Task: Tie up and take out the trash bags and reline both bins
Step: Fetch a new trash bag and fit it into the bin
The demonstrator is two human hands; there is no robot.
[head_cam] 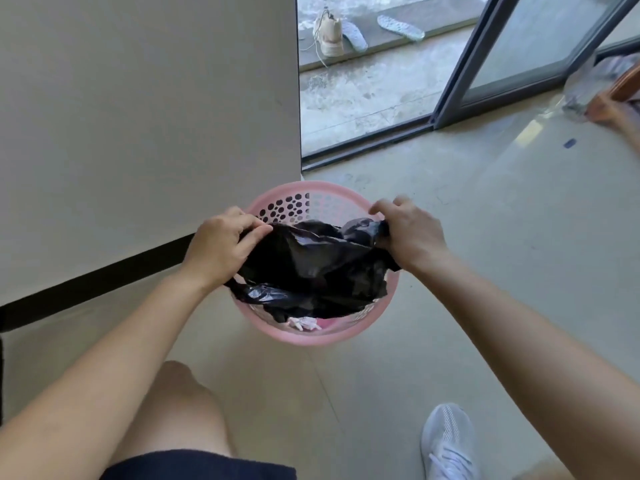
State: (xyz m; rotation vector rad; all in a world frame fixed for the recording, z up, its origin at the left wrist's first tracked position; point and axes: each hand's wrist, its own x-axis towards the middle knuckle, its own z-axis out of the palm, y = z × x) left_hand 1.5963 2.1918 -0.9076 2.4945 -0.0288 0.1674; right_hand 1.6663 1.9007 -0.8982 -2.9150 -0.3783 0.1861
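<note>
Left hand [221,242] and right hand [408,233], fingers curled, each pinch the black bag [311,268]; seemingly over pink bin [323,192].

The black bag [311,268] hides most of the inside of the pink bin [325,336]; the pale scraps [304,323] beneath are unidentifiable. Picture edges cut off a blurred object [602,81] and a white shoe [448,445].

Glossy black plastic bag [311,265] (perforated pink plastic bin [325,192])

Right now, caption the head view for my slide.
The left hand and right hand grip a black trash bag over the pink bin.
</note>
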